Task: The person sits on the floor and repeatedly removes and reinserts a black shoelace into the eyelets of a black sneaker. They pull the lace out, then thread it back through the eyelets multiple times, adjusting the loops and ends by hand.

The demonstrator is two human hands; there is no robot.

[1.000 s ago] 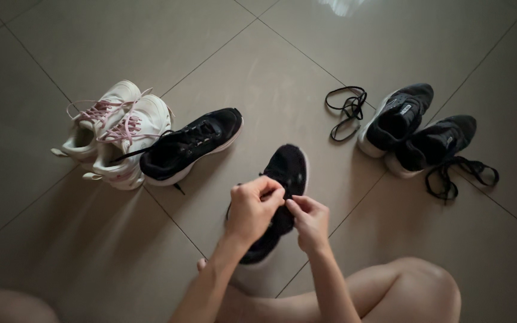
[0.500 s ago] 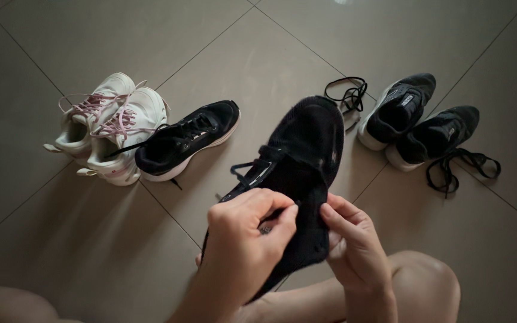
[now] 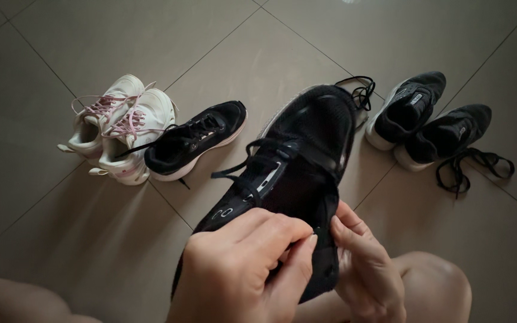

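Observation:
I hold a black mesh sneaker (image 3: pixel 306 155) up close to the camera, toe pointing away, with its black lace (image 3: pixel 252 167) partly threaded and loose. My left hand (image 3: pixel 243 275) pinches the shoe's opening near the tongue from the left side. My right hand (image 3: pixel 366 269) grips the right edge of the collar, thumb on top. My bare knee (image 3: pixel 438 287) shows below the right hand.
On the grey tiled floor lie a pair of white sneakers with pink laces (image 3: pixel 121 128), a single black sneaker (image 3: pixel 195 140) beside them, a pair of unlaced black sneakers (image 3: pixel 429 122) at right, and two loose black laces (image 3: pixel 360 90) (image 3: pixel 474 167).
The black sneaker has been lifted off the floor and brought closer to the camera. Both hands rose with it and now fill the lower frame.

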